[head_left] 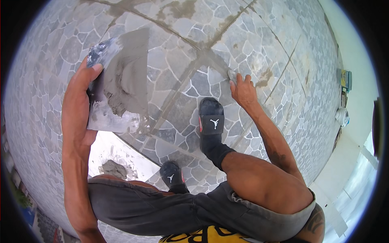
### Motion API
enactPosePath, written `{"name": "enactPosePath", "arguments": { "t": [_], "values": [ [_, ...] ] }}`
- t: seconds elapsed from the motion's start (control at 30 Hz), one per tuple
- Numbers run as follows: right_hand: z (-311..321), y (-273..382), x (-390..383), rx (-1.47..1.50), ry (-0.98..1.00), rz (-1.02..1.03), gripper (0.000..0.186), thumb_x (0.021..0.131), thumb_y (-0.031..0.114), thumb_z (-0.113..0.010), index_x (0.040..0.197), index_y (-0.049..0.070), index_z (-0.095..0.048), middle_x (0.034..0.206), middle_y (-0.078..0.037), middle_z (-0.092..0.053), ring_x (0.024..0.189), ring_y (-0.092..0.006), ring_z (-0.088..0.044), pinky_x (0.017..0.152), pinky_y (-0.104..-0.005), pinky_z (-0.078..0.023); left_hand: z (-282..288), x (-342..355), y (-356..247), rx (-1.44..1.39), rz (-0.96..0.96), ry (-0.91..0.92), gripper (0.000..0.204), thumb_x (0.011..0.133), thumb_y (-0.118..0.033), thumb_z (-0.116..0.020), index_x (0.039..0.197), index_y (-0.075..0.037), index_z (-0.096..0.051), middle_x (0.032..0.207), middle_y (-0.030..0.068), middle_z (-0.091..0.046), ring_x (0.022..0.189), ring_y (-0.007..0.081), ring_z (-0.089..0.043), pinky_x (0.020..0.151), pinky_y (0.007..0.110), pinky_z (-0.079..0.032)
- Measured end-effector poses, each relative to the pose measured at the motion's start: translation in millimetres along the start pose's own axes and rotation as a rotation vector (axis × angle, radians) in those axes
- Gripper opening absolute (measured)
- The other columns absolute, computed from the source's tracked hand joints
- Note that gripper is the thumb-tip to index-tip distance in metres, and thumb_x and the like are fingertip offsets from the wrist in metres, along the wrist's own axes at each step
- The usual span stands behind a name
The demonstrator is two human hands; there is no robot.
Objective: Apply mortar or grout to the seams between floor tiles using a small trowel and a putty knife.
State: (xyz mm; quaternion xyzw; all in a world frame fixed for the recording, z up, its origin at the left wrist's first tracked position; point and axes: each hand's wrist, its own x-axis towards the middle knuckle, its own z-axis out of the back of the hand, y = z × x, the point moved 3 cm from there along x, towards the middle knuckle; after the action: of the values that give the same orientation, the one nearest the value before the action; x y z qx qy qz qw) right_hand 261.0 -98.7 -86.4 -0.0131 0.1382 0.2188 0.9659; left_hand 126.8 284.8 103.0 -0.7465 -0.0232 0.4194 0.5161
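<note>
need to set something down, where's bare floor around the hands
Bare tiled floor lies left of the left hand and between the right forearm and the items along the wall. Crowded: the middle, with the mortar-loaded plate, black slides and the white board bearing a mortar lump.

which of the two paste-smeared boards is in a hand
The upper board, gripped by the left hand; the white board, beside the left sandal, isn't held.
</note>
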Motion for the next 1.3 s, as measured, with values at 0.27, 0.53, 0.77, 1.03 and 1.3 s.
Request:
{"name": "enactPosePath", "arguments": {
  "t": [0.27, 0.53, 0.77, 1.03, 1.3],
  "values": [
    [11.4, -0.6, 15.5, 0.194, 0.537, 0.085, 0.043, 0.091, 0.027, -0.054, 0.119, -0.006, -0.059, 0.108, -0.035, -0.059, 0.090, -0.0466, -0.059, 0.080, -0.0510, -0.050, -6.2, -1.1, 0.7, 0.046, 0.009, -0.044, 0.057, 0.088, -0.022, -0.058, 0.138, 0.003, -0.047, 0.122, 0.0107, -0.058, 0.106, 0.0167, -0.057, 0.092, 0.027, -0.047],
    [40.5, -14.6, 42.8, -0.060, 0.050, 0.429, 0.044, 0.085, 0.018, -0.060, 0.129, 0.017, -0.059, 0.099, -0.023, -0.055, 0.097, -0.0410, -0.055, 0.080, -0.0492, -0.047, -9.3, -1.8, 1.1, 0.049, 0.018, -0.032, 0.059, 0.087, -0.023, -0.058, 0.138, 0.003, -0.047, 0.121, 0.0111, -0.058, 0.105, 0.0175, -0.058, 0.091, 0.028, -0.047],
    [17.2, -49.1, -7.2, -0.440, 0.346, 0.428, 0.058, 0.073, 0.013, -0.068, 0.130, 0.017, -0.059, 0.113, -0.022, -0.053, 0.103, -0.0354, -0.051, 0.080, -0.0452, -0.046, 2.9, -2.3, 2.0, 0.045, 0.014, -0.006, 0.062, 0.086, -0.025, -0.060, 0.140, 0.002, -0.046, 0.123, 0.0126, -0.057, 0.108, 0.0187, -0.057, 0.094, 0.028, -0.045],
    [65.1, -84.3, -23.2, -0.105, 0.763, 0.112, 0.053, 0.076, 0.014, -0.066, 0.129, 0.008, -0.059, 0.111, -0.023, -0.061, 0.108, -0.0378, -0.057, 0.089, -0.0469, -0.047, 23.3, -12.5, 3.0, 0.090, -0.005, -0.067, 0.069, 0.085, -0.028, -0.061, 0.144, 0.002, -0.041, 0.127, 0.0145, -0.054, 0.108, 0.0200, -0.056, 0.094, 0.029, -0.045],
    [80.8, -42.3, 7.2, 1.385, 0.678, -0.262, 0.068, 0.082, 0.024, -0.065, 0.143, 0.003, -0.041, 0.129, -0.023, -0.055, 0.114, -0.0290, -0.058, 0.086, -0.0403, -0.051, 9.7, -11.9, 1.7, 0.011, 0.024, -0.051, 0.060, 0.088, -0.022, -0.057, 0.142, 0.002, -0.043, 0.120, 0.0113, -0.058, 0.104, 0.0163, -0.058, 0.089, 0.028, -0.048]
  ]
}}
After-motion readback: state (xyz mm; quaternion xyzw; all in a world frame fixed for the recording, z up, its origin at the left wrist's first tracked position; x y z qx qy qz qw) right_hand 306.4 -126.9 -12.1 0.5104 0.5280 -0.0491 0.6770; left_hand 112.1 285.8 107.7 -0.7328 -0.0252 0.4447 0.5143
